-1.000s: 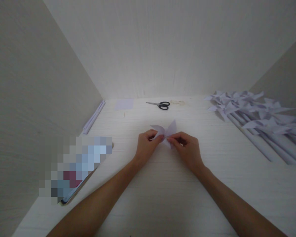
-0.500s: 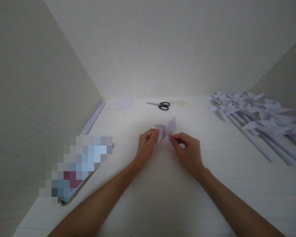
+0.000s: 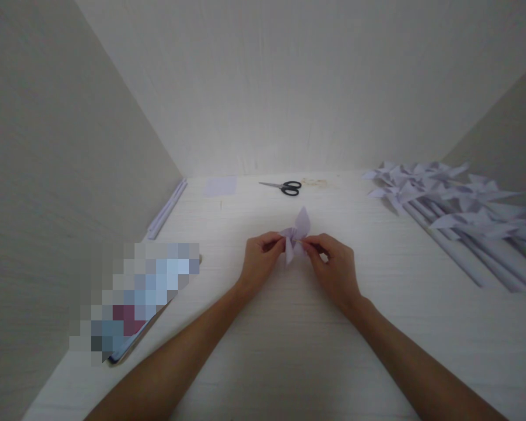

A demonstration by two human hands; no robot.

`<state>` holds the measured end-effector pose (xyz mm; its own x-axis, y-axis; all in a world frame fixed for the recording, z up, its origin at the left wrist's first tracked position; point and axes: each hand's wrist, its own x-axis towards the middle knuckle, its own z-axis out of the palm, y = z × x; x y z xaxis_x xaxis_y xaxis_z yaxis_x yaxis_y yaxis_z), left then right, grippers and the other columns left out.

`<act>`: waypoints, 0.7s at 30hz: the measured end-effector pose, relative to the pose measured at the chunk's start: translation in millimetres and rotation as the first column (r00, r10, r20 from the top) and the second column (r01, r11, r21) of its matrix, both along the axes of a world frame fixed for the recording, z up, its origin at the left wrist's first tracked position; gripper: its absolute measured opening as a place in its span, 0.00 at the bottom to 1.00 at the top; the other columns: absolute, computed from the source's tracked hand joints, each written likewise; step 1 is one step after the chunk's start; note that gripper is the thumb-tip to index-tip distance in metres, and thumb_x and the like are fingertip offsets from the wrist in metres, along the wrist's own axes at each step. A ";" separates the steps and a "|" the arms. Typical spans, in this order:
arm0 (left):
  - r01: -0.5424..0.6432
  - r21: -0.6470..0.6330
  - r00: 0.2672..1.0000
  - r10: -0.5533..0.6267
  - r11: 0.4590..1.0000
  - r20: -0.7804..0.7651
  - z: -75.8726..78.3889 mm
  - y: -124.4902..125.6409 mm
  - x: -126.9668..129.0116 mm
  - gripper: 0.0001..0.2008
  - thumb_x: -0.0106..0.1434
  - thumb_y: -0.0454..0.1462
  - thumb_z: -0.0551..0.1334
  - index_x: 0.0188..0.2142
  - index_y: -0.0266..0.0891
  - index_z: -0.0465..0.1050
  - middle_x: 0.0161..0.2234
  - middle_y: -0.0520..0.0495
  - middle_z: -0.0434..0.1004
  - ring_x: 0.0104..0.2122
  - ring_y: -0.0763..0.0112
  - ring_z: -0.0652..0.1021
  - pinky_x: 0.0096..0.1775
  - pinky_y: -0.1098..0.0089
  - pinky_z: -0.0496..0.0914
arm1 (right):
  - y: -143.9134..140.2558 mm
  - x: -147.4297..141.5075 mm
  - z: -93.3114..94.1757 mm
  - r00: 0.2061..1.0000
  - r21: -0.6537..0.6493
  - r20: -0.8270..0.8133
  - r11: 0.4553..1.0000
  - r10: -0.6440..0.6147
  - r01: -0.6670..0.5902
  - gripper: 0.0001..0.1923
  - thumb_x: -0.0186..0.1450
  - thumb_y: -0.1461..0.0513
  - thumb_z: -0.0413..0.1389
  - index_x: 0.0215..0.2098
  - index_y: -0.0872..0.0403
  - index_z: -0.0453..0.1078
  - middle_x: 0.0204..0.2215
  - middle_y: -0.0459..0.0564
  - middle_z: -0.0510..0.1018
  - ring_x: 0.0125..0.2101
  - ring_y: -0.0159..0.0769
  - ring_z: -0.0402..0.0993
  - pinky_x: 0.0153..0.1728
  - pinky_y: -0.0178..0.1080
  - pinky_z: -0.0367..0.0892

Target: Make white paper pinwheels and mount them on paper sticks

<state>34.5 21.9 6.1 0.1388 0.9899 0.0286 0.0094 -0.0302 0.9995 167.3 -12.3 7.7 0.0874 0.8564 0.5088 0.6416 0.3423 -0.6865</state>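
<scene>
A small pale purple folded paper pinwheel head is held just above the white table in the middle of the view. My left hand pinches its left side with thumb and forefinger. My right hand pinches its right side, with what looks like a thin pin at its fingertips. One pointed flap stands up, another hangs down between my fingers.
Black-handled scissors lie at the back centre, a pale paper square to their left. Rolled paper sticks lie along the left wall. Several finished paper pinwheels are piled at the right. A blurred flat object lies front left.
The paper piece has turned in my fingers: its flaps spread sideways before and now point up and down. My hands stayed almost in place.
</scene>
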 end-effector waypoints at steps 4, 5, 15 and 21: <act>0.001 0.016 0.999 -0.001 1.000 -0.042 -1.4 1.8 0.0 0.05 0.48 0.32 0.58 0.23 0.35 0.73 0.22 0.52 0.73 0.25 0.76 0.72 0.30 0.75 0.66 | 0.1 -0.1 0.1 1.000 -0.015 0.009 1.000 0.001 -0.001 0.06 0.55 0.68 0.51 0.28 0.56 0.70 0.23 0.48 0.74 0.24 0.31 0.68 0.26 0.33 0.63; -0.001 0.009 0.999 0.001 1.000 -0.043 -1.6 2.0 0.0 0.05 0.48 0.32 0.58 0.23 0.35 0.73 0.22 0.51 0.73 0.25 0.75 0.72 0.30 0.75 0.66 | 0.2 -0.1 0.0 1.000 -0.013 0.009 1.000 0.003 -0.002 0.06 0.55 0.68 0.51 0.28 0.56 0.69 0.24 0.48 0.74 0.24 0.31 0.68 0.26 0.33 0.63; 0.024 0.028 0.989 -0.019 0.999 -0.144 -2.1 1.6 -0.6 0.07 0.48 0.31 0.56 0.24 0.34 0.73 0.23 0.50 0.74 0.26 0.75 0.72 0.29 0.74 0.66 | -1.5 0.7 0.8 0.998 0.038 0.057 0.999 0.031 -0.033 0.07 0.56 0.69 0.50 0.27 0.56 0.68 0.24 0.49 0.73 0.25 0.31 0.68 0.27 0.34 0.63; 0.163 0.044 0.973 -0.153 0.986 -0.174 0.4 2.5 -2.0 0.07 0.49 0.31 0.54 0.23 0.35 0.72 0.23 0.51 0.72 0.27 0.74 0.72 0.31 0.73 0.65 | -2.0 0.9 -0.2 0.992 0.041 0.111 0.997 0.056 -0.061 0.08 0.57 0.69 0.48 0.26 0.56 0.67 0.24 0.50 0.72 0.27 0.33 0.67 0.30 0.35 0.63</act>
<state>32.6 24.4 6.4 0.3013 0.9523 0.0476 0.1690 -0.1025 0.9803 168.2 -14.3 7.6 -0.0209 0.8352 0.5496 0.6903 0.4097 -0.5963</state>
